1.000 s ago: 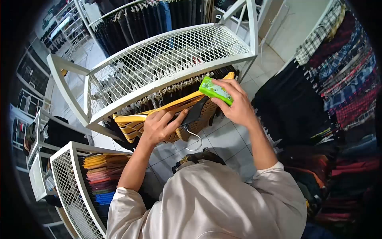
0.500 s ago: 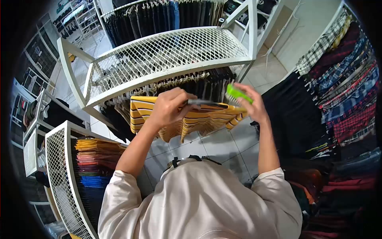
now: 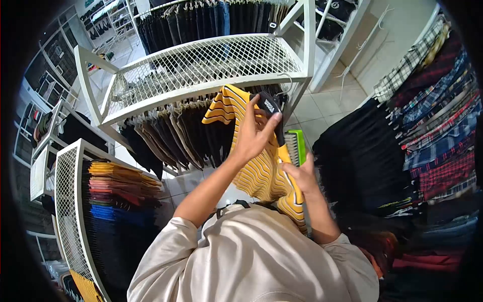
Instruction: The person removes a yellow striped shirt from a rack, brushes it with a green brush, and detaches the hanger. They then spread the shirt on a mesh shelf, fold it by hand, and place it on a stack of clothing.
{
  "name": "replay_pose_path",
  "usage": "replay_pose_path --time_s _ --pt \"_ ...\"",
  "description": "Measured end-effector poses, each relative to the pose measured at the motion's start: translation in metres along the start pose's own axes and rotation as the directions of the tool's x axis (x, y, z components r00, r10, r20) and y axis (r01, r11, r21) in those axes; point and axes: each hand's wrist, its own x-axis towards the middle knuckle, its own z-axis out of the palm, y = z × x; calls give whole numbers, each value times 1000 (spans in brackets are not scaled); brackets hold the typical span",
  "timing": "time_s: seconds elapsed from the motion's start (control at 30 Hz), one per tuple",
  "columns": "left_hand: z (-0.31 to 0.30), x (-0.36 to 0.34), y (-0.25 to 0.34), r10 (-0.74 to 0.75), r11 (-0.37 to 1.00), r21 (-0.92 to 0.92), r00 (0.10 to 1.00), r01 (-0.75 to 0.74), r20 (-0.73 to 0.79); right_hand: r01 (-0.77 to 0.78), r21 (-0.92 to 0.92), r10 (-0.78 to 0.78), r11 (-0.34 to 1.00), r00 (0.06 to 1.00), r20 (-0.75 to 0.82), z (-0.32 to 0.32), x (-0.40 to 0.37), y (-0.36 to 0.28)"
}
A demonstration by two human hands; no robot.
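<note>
Swung aslant, the yellow striped shirt is collar-pinched by the left hand; the green bristle brush is gripped by the right hand; steadiness seems needed.

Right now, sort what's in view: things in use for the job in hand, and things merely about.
In use:
- yellow striped shirt, its neck end gripped by the left hand
- black hanger at its neck
- green brush, in the right hand

Merely about:
- white mesh rack
- plaid garments
- rows of coloured clothes
</note>
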Motion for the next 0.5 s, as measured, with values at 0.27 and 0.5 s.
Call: replay_pose_path --time_s 0.27,0.5 --pt "23 2 20 27 992 121 994 -40 104 212 -180 -222 960 975 -33 4 -16 -1" --pt "24 12 16 -63 998 -8 967 67 245 259 -88 -270 962 950 -157 -32 24 -10"
